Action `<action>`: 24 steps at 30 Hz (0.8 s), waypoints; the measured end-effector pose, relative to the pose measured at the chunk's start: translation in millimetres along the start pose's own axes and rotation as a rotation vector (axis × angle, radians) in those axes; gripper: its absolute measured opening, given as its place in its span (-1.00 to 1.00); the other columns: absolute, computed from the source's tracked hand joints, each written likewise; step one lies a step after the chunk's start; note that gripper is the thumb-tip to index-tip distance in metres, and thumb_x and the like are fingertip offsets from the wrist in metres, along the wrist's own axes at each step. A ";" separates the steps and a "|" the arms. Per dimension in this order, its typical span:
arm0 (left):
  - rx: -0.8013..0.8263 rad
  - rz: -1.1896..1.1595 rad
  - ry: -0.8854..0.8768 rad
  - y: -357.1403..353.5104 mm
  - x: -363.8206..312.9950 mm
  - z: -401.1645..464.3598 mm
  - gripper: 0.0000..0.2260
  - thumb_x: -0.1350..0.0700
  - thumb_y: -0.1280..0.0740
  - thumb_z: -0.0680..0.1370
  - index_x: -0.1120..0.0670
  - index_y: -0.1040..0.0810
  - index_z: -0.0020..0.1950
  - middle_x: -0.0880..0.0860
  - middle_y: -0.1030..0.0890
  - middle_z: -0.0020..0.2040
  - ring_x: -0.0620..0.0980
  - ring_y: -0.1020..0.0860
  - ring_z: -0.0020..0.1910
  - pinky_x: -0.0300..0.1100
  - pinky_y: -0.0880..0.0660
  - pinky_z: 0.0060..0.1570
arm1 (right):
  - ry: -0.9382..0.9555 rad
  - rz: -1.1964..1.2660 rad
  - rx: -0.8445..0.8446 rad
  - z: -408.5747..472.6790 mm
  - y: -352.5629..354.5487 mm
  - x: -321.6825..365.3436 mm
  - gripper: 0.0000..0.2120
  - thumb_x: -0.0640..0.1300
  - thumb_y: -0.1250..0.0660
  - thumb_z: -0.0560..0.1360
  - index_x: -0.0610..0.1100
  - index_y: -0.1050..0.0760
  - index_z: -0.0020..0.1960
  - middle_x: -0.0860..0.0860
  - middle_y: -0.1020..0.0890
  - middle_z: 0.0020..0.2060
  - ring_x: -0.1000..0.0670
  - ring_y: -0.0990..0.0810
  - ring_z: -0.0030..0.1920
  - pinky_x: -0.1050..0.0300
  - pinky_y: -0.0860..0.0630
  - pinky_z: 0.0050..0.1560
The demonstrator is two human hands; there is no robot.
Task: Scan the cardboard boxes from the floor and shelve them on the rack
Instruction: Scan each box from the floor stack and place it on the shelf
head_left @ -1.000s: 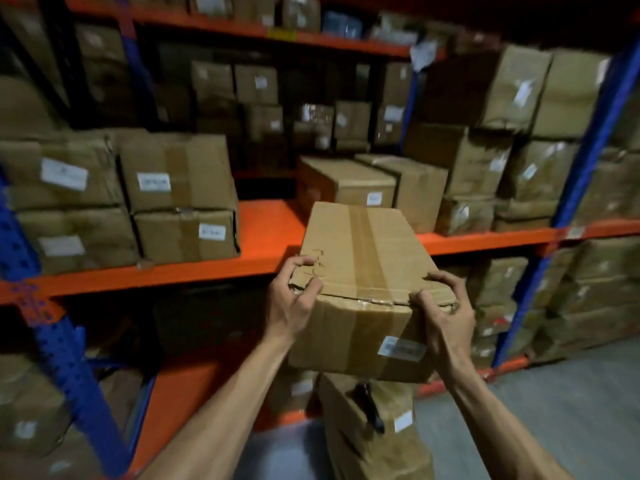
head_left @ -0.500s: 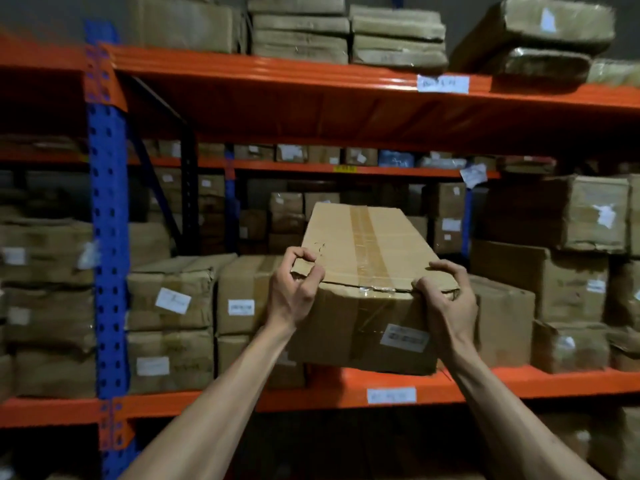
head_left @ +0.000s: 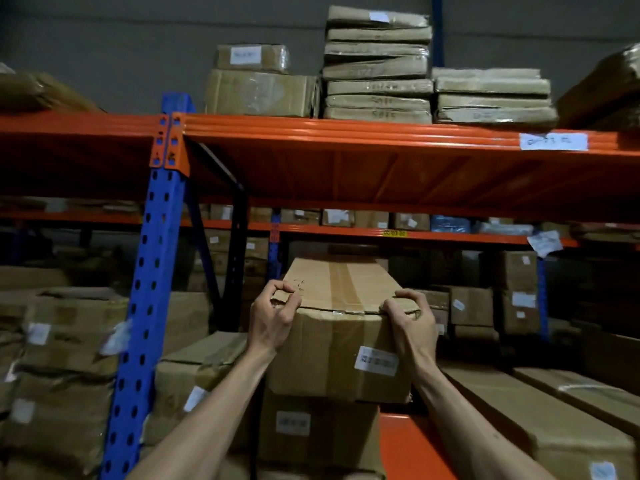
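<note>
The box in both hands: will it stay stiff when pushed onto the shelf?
Probably only partly. The box has a creased front and a lifted top flap, so it may dent. The left hand and right hand grip only its corners, suggesting moderate weight.

Both hands (head_left: pixel 341 323) raised, arms outstretched, fingers (head_left: pixel 408 296) hooked tight.

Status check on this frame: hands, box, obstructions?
Left hand and right hand gripping cardboard box by top corners. Box raised at shelf level. Labelled box directly beneath it.
</note>
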State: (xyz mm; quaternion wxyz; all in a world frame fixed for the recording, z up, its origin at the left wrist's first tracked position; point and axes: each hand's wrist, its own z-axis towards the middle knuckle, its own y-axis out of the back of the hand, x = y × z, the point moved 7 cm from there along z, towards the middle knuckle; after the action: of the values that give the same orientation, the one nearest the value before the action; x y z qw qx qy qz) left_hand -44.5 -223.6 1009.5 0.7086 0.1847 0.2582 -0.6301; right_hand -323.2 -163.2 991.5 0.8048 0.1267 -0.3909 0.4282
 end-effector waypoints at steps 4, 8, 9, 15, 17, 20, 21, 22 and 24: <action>-0.036 0.027 -0.090 0.2 28.9 43.0 -0.88 -0.06 -0.35 0.44 -0.03 -0.56 -0.16 -0.21 -0.62 -0.19 -0.33 -0.55 -0.13 -0.21 -0.41 -0.16 | 0.006 -0.030 -0.016 42.3 -45.1 -27.5 -0.78 0.13 -0.48 0.48 0.16 -0.55 0.07 -0.03 -0.63 -0.05 -0.14 -0.60 0.07 -0.05 -0.58 -0.01; -0.004 0.199 -0.217 -7.1 70.4 63.6 -0.92 -0.08 -0.46 0.49 -0.12 -0.65 -0.07 -0.30 -0.59 0.12 -0.30 -0.53 0.12 -0.09 -0.52 0.11 | 0.110 -0.085 0.041 62.6 -80.2 -56.1 -0.83 0.16 -0.47 0.52 0.18 -0.51 0.02 0.04 -0.62 -0.01 -0.10 -0.61 0.11 -0.17 -0.60 0.10; 0.020 0.275 -0.248 -12.1 83.0 61.5 -0.84 -0.13 -0.45 0.49 -0.11 -0.66 0.00 -0.17 -0.53 0.29 -0.17 -0.50 0.25 -0.05 -0.50 0.22 | 0.155 -0.120 0.058 62.5 -86.0 -64.0 -0.83 0.16 -0.45 0.55 0.19 -0.50 0.05 0.03 -0.64 0.06 -0.11 -0.62 0.16 -0.20 -0.60 0.16; 0.098 0.896 -0.747 -46.5 89.7 45.3 -0.52 -0.11 -0.13 0.64 -0.02 -0.34 0.55 0.21 -0.13 0.62 0.19 -0.05 0.61 0.24 0.09 0.55 | 0.636 -0.653 -0.033 50.8 -98.0 -72.4 -0.44 0.20 -0.14 0.62 0.06 -0.35 0.57 -0.17 0.01 0.70 -0.18 0.10 0.69 -0.23 0.03 0.63; 0.135 0.958 -0.790 -50.7 94.2 37.8 -0.49 -0.05 -0.08 0.65 0.10 -0.27 0.58 0.18 -0.20 0.60 0.16 -0.16 0.59 0.23 0.02 0.55 | 0.857 -0.804 -0.044 32.8 -101.4 -75.3 -0.41 0.12 -0.12 0.65 -0.04 -0.30 0.63 -0.22 -0.08 0.68 -0.22 0.03 0.69 -0.33 0.01 0.63; 0.145 1.023 -0.691 -50.7 101.9 32.0 -0.47 -0.05 -0.03 0.65 0.15 -0.25 0.58 0.18 -0.33 0.55 0.16 -0.21 0.57 0.22 -0.01 0.55 | 0.895 -0.879 -0.010 21.6 -102.7 -82.8 -0.38 0.11 -0.08 0.66 -0.16 -0.27 0.64 -0.18 -0.18 0.66 -0.22 -0.09 0.67 -0.36 -0.07 0.60; 0.159 1.043 -0.658 -51.6 101.3 33.9 -0.46 -0.06 -0.01 0.65 0.15 -0.24 0.59 0.19 -0.34 0.53 0.16 -0.21 0.57 0.23 0.00 0.55 | 0.874 -0.884 0.009 24.0 -103.0 -81.9 -0.38 0.11 -0.07 0.66 -0.17 -0.27 0.64 -0.17 -0.18 0.66 -0.23 -0.11 0.66 -0.35 -0.08 0.60; 0.177 1.059 -0.629 -52.8 101.1 36.7 -0.46 -0.07 0.01 0.66 0.14 -0.23 0.59 0.19 -0.34 0.54 0.16 -0.20 0.57 0.23 0.01 0.55 | 0.855 -0.889 0.033 27.5 -103.9 -80.3 -0.38 0.11 -0.07 0.67 -0.18 -0.26 0.64 -0.17 -0.18 0.66 -0.23 -0.12 0.66 -0.34 -0.08 0.60; 0.206 1.076 -0.590 -56.4 102.9 41.1 -0.45 -0.08 0.05 0.66 0.13 -0.19 0.60 0.19 -0.30 0.56 0.15 -0.15 0.59 0.22 0.05 0.55 | 0.832 -0.902 0.073 33.3 -106.7 -80.9 -0.38 0.11 -0.05 0.67 -0.17 -0.25 0.65 -0.16 -0.17 0.66 -0.22 -0.11 0.66 -0.34 -0.09 0.60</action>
State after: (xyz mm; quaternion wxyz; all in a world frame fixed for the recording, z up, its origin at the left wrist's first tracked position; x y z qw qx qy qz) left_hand -87.3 -337.6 984.3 0.9469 0.1744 -0.1398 -0.2309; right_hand -282.9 -293.0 967.8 0.9869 0.1296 0.0630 0.0720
